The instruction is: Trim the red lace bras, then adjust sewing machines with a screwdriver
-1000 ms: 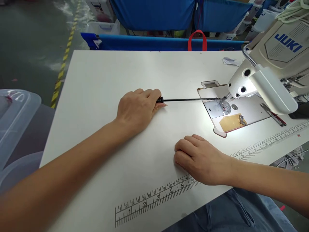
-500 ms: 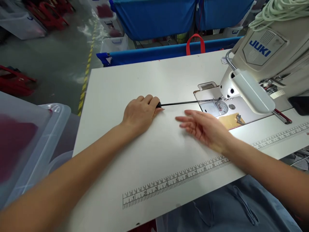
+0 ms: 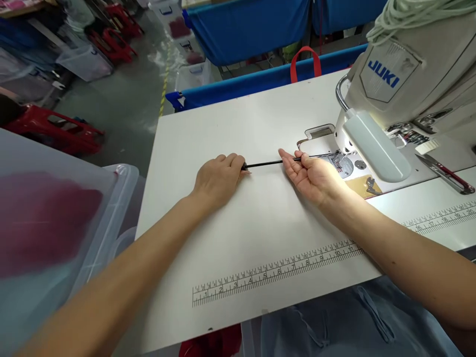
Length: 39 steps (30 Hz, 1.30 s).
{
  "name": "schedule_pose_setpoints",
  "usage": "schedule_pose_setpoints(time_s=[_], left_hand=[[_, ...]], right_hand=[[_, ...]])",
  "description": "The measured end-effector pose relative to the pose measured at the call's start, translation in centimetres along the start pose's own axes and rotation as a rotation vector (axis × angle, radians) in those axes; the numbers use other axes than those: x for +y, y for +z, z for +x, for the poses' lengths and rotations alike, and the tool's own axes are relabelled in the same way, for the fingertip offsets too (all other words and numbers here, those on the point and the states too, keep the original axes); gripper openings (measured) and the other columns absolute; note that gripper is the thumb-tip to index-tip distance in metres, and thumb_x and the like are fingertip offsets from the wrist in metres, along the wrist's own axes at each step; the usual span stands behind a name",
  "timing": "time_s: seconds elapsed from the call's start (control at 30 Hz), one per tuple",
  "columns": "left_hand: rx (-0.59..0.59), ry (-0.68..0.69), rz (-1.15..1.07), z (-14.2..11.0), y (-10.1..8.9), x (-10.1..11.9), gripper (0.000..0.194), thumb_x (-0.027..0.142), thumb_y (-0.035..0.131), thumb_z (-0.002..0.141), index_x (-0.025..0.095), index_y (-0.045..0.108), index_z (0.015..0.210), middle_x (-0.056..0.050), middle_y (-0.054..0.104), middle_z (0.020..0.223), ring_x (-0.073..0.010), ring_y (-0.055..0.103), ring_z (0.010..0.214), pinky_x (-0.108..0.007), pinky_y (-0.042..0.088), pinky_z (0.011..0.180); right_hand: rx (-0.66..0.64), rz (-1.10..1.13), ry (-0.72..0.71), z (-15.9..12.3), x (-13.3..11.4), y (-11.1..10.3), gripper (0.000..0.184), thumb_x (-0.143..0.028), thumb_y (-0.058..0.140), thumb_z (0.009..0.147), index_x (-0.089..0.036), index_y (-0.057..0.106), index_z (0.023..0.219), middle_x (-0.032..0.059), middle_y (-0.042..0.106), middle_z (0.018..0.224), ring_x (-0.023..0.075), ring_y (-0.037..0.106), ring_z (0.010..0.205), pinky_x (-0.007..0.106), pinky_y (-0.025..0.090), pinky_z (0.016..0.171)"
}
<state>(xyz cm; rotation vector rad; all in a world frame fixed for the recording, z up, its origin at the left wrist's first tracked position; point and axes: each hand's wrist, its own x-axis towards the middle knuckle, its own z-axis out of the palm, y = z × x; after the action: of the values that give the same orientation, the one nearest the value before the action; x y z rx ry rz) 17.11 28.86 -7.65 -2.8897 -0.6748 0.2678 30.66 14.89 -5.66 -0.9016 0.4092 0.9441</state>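
Note:
A thin black cord (image 3: 264,163) stretches over the white table to the needle area of the sewing machine (image 3: 386,74). My left hand (image 3: 219,178) is closed around its left end, where a small dark bunch shows at the fingers. My right hand (image 3: 310,178) is turned palm up near the machine's metal needle plate (image 3: 342,166). The cord passes between its thumb and fingers, which are fairly straight and hold it lightly. The presser foot (image 3: 337,156) stands at the cord's right end; whether it clamps the cord is hard to see.
A ruler scale (image 3: 278,272) runs along the table's front edge. Red-handled snips (image 3: 448,173) lie at the right. A clear plastic bin (image 3: 119,198) with dark red contents stands left of the table. Blue cloth (image 3: 253,89) hangs behind it.
My right hand has moved up onto the cord, its thumb now over it; before, it hovered below with fingers free. The left hand keeps its hold. The view has shifted slightly.

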Motion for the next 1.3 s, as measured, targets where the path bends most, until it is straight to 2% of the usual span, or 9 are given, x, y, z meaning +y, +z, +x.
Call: schedule_pose_setpoints(time_s=[0.27,0.43,0.63,0.87,0.97,1.1,1.3], left_hand=[[-0.102,-0.05,0.0,-0.4,-1.1,0.4,0.028,0.031,0.032,0.101,0.016,0.055,0.106,-0.009,0.068,0.094,-0.0252,0.065,0.086,-0.031,0.033,0.055],[-0.147,-0.019,-0.012,-0.5,-1.3,0.0,0.032,0.034,0.03,0.1,0.017,0.056,0.105,-0.009,0.07,0.09,-0.0253,0.067,0.08,-0.03,0.03,0.052],[-0.165,0.007,-0.01,-0.1,-1.4,-0.4,0.034,0.037,0.029,0.1,0.017,0.056,0.104,-0.01,0.072,0.088,-0.0274,0.068,0.079,-0.03,0.031,0.053],[-0.242,0.065,0.006,0.4,-2.0,-0.9,0.033,0.037,0.031,0.1,0.017,0.056,0.103,-0.007,0.071,0.083,-0.0252,0.066,0.07,-0.03,0.031,0.054],[-0.203,0.056,0.013,0.4,-1.5,-0.8,0.033,0.037,0.032,0.1,0.016,0.057,0.103,-0.007,0.07,0.082,-0.0245,0.065,0.07,-0.029,0.03,0.053],[-0.033,0.036,-0.008,0.3,-0.4,-0.6,0.034,0.037,0.031,0.1,0.016,0.058,0.101,-0.011,0.068,0.091,-0.0246,0.063,0.076,-0.031,0.031,0.053],[0.079,0.074,-0.133,0.9,0.1,-0.7,0.026,0.03,0.035,0.097,0.015,0.057,0.103,-0.015,0.06,0.102,-0.0274,0.058,0.087,-0.038,0.045,0.072]], right_hand=[[0.032,-0.079,-0.031,-0.1,0.4,0.2,0.023,-0.008,0.03,0.102,-0.019,0.046,0.089,0.0064,0.069,0.084,0.0124,0.073,0.089,0.019,0.059,0.08],[0.024,-0.102,-0.062,0.0,0.8,0.0,0.025,-0.011,0.03,0.104,-0.021,0.046,0.087,0.0012,0.067,0.078,0.0103,0.073,0.085,0.018,0.059,0.077],[0.015,-0.123,-0.087,0.2,1.1,-0.1,0.026,-0.01,0.032,0.102,-0.022,0.047,0.084,0.0009,0.067,0.079,0.0112,0.072,0.092,0.021,0.058,0.082],[0.023,-0.131,-0.09,0.2,1.2,0.1,0.028,-0.012,0.03,0.104,-0.022,0.046,0.083,-0.0007,0.066,0.078,0.0085,0.072,0.083,0.016,0.056,0.071],[0.049,-0.136,-0.078,0.2,1.0,0.1,0.027,-0.011,0.03,0.104,-0.021,0.046,0.084,0.0001,0.065,0.077,0.0085,0.072,0.078,0.015,0.055,0.066],[0.047,-0.117,-0.058,0.2,0.7,0.1,0.025,-0.01,0.031,0.103,-0.021,0.048,0.087,0.0023,0.067,0.081,0.0099,0.071,0.084,0.018,0.057,0.076],[-0.022,-0.044,-0.06,0.5,0.5,-0.1,0.023,-0.009,0.034,0.102,-0.02,0.05,0.089,0.0025,0.068,0.082,0.0081,0.071,0.09,0.015,0.057,0.082]])
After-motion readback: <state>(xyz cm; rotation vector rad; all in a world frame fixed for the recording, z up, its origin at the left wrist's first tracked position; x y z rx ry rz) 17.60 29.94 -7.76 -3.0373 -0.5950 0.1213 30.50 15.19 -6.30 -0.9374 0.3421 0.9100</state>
